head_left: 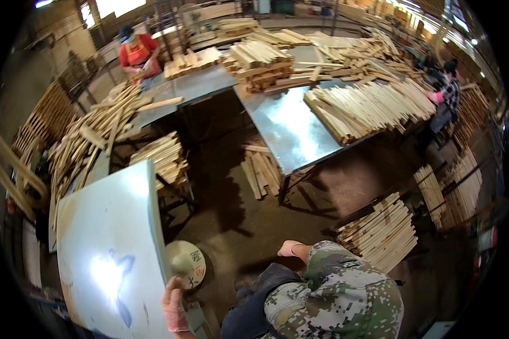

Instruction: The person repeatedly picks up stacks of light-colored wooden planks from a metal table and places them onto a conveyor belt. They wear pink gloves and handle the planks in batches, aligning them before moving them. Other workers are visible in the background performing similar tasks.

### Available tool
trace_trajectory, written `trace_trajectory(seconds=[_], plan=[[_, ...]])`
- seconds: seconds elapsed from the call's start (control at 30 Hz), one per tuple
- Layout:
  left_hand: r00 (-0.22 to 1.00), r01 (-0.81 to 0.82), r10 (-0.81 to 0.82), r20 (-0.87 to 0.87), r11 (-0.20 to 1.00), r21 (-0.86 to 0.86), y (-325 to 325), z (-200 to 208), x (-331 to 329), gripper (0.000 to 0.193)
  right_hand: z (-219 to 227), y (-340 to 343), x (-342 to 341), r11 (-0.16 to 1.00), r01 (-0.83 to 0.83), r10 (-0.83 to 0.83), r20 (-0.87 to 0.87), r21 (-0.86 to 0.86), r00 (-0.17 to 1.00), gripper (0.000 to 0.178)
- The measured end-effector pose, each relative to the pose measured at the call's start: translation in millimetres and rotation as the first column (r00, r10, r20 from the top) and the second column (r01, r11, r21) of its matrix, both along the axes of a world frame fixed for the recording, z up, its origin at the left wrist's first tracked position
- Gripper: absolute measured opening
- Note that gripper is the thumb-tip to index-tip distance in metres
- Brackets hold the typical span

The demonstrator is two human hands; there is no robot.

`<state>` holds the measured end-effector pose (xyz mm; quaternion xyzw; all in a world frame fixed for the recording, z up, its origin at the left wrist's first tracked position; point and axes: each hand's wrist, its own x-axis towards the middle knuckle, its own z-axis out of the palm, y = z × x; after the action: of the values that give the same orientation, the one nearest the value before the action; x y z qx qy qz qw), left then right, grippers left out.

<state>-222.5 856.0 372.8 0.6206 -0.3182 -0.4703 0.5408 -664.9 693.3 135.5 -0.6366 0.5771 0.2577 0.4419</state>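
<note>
My left hand [175, 309], in a pink glove with bare fingertips, is at the right edge of a smooth, pale metal table [104, 226]. Its fingers reach forward along that edge, and nothing shows in them. Just ahead of them is a round, pale, hat-like disc [185, 263] with a raised middle and dark and red marks. My right hand [290, 248], also in a pink glove, extends from a camouflage sleeve [328, 271] over the dark floor. Its fingers are hidden or blurred, and no held thing shows.
Loose wood strips [90, 138] lie heaped at left. Stacked strips [373, 107] cover part of the shiny metal table [288, 127] ahead. More strips [379, 231] are stacked low at right. One co-worker [138, 53] is at back left, another [448, 99] at far right.
</note>
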Motion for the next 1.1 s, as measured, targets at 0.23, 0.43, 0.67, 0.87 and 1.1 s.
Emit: trace_trajectory(seconds=[0.23,0.43,0.67,0.87,1.1], plan=[[0.845,0.32,-0.454,0.283,0.853,0.412,-113,-246,-40,0.056,-85,-2,-117,0.937,0.35,-0.35,0.042,0.009,0.936,0.057],[0.736,0.255,-0.663,0.14,0.463,0.849,-88,-354,-10,0.061,-82,29,-125,0.815,0.575,-0.58,0.1,0.076,0.809,0.056],[0.653,0.414,-0.755,-0.06,0.29,0.863,-165,-392,-5,0.055,-127,28,-134,0.862,0.424,-0.432,-0.035,0.278,0.901,0.061],[0.659,0.262,-0.745,0.103,0.355,0.898,-357,-374,3,0.042,-83,-164,-97,0.961,0.277,-0.278,0.085,0.028,0.957,0.031],[0.959,0.205,-0.284,0.01,0.717,0.667,-582,-293,5,0.057,-33,-383,-39,0.384,0.88,-0.911,0.27,0.279,0.312,0.036]])
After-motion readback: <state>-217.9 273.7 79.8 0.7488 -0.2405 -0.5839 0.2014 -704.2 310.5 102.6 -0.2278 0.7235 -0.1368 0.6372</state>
